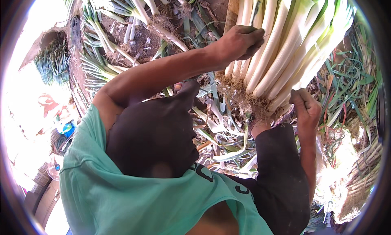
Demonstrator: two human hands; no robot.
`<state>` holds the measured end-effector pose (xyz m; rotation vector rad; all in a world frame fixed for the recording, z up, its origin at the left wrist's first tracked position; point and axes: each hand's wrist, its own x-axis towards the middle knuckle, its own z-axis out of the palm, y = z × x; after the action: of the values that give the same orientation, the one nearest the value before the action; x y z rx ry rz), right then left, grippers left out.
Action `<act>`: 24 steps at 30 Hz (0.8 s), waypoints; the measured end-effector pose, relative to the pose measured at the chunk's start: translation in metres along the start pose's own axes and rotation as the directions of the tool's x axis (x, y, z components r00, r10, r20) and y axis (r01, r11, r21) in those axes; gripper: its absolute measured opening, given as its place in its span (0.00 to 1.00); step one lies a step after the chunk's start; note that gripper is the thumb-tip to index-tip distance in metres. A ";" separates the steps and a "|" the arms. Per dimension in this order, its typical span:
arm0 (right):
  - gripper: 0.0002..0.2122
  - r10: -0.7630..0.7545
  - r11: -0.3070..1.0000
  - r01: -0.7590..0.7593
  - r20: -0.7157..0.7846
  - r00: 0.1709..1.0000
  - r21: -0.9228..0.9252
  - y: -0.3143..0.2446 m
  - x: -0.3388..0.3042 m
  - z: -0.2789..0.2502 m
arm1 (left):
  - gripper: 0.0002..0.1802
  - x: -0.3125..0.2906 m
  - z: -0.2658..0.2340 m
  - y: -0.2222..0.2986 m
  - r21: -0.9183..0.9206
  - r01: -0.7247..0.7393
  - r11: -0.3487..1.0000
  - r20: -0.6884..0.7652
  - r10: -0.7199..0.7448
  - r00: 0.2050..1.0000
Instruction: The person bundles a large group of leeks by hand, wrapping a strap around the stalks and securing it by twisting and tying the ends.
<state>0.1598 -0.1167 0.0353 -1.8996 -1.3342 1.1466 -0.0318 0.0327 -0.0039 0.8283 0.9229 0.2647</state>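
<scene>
A large bunch of leeks lies across my lower leg and the ground, white stalks toward me and roots at the near end. My left hand reaches over the stalks' left side, its fingers closed. A thin dark strip sticks up out of that fist; whether it is twine or a leaf I cannot tell. Beside the root end, on the right, my right hand is closed with thumb and finger pressed together against the outer stalks. What it pinches, if anything, is hidden.
Loose leeks with roots lie on the soil at the upper left. Green leaf trimmings pile up on the right, and peeled leaves cover the ground below the bunch. A fan stands at the far left.
</scene>
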 end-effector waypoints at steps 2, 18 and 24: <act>0.11 -0.225 0.973 0.226 0.037 0.974 -0.036 0.006 0.004 0.021 | 0.18 0.011 0.016 -0.009 0.012 -0.049 0.999 0.060 0.048 0.997; 0.09 -0.183 0.940 0.201 0.088 0.979 -0.277 -0.059 0.027 0.029 | 0.17 0.019 0.039 -0.052 0.739 -0.560 0.375 0.443 0.356 0.823; 0.09 0.140 0.935 -0.190 0.182 0.973 0.299 -0.067 0.016 0.031 | 0.11 0.023 0.031 -0.057 0.765 -0.586 0.269 0.504 0.317 0.803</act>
<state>0.1041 -0.0789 0.0691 -1.7394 -1.0073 1.5238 -0.0014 -0.0089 -0.0487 2.1605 0.4760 0.1245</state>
